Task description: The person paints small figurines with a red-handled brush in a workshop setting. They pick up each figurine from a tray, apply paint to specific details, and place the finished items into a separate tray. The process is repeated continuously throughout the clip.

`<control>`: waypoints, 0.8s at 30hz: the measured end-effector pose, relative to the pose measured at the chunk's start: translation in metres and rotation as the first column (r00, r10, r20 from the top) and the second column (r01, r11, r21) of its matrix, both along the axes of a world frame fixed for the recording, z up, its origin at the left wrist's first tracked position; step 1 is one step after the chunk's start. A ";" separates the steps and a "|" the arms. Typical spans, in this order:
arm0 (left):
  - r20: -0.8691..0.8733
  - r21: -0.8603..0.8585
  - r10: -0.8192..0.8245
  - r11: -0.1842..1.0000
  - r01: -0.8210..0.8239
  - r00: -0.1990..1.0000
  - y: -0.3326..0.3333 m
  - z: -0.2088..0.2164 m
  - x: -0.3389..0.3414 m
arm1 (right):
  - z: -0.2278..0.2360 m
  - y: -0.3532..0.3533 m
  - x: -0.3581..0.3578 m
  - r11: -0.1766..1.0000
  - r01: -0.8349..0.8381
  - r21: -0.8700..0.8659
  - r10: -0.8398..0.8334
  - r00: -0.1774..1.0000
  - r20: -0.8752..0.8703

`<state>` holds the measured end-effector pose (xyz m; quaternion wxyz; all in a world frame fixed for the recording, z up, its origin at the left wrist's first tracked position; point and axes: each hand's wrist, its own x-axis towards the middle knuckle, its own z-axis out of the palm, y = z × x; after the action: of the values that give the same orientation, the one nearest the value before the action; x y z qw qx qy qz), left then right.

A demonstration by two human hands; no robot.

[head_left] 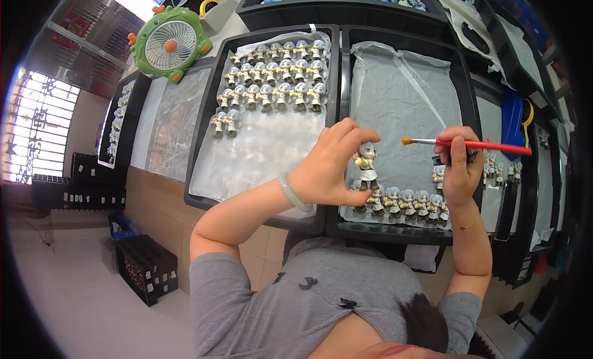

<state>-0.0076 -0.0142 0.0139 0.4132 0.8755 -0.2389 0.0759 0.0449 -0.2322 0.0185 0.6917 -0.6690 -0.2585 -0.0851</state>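
Observation:
My left hand [336, 164] grips a small figurine [367, 164] with pale hair and a white outfit, thumb under its feet and a finger at its head. In my right hand [460, 167] is a red-handled paintbrush [485, 145], its tan bristles pointing left toward the figurine, with a gap between. Both hands are above the right black tray [469, 106], lined with a pale sheet. Along its near edge stand several like figurines [407, 203], partly hidden by my left hand. Something dark shows under my right fingers; I cannot make it out.
Left of it, another black tray [207, 137] holds rows of similar figurines [265, 93]. A green fan [170, 47] stands at the far left. Behind, a black bin [340, 12] holds blue pieces. A blue tape dispenser [511, 121] sits at right; a black crate [148, 269] is on the floor.

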 end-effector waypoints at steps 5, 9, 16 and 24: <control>0.114 0.094 0.039 0.994 -0.050 0.993 -0.001 -0.002 -0.002 | 0.003 0.008 -0.009 0.969 -0.217 -0.122 0.241 0.940 0.243; 0.148 0.131 0.082 0.986 -0.101 0.986 -0.002 -0.002 -0.002 | -0.003 0.008 -0.002 0.962 -0.158 -0.221 0.150 0.987 -0.050; 0.154 0.277 0.174 0.937 -0.212 0.973 -0.004 -0.002 -0.005 | 0.007 0.020 -0.013 0.867 -0.164 -0.470 0.347 0.876 0.335; 0.106 0.269 0.104 0.955 -0.129 0.989 -0.002 0.002 -0.003 | 0.008 0.012 -0.010 0.843 -0.071 -0.534 0.279 0.905 0.321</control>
<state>-0.0104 -0.0163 0.0161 0.2713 0.9325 -0.2135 0.1058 0.0344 -0.2206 0.0262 0.4297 -0.7705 -0.4641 -0.0790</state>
